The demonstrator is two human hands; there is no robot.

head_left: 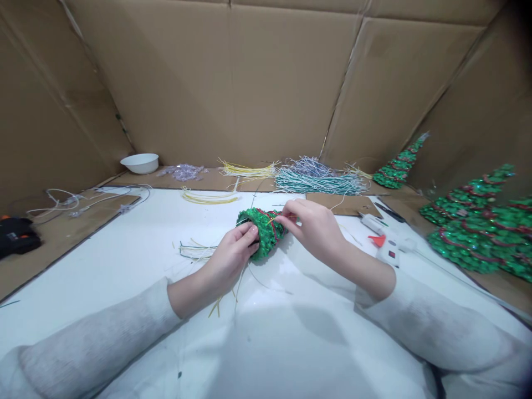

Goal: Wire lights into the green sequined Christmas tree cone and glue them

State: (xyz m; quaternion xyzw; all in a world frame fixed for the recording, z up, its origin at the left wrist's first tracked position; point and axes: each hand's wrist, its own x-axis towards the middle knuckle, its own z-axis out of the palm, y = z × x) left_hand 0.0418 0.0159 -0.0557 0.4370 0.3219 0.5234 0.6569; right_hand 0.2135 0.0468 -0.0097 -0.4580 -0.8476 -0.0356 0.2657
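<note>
A small green beaded Christmas tree (268, 244) with red garland lies on its side above the white table (166, 244). My left hand (235, 249) is closed on its wide, hollow base, with the thumb on the rim. At the tree's narrow side, my right hand (310, 224) pinches the end of a thin yellow wire (272, 219) against the garland. The right fingertips partly cover the tree's tip. Thin pale wires stick out from the base and hang below it. Loose cut wires (195, 250) lie just left of the tree.
Bundles of green-and-white wires (320, 183) and yellow wires (249, 168) lie at the back. A white bowl (141, 163) and clear beads (184, 172) stand back left. A white power strip (388, 252), a glue gun (374, 223) and finished trees (469, 244) are right.
</note>
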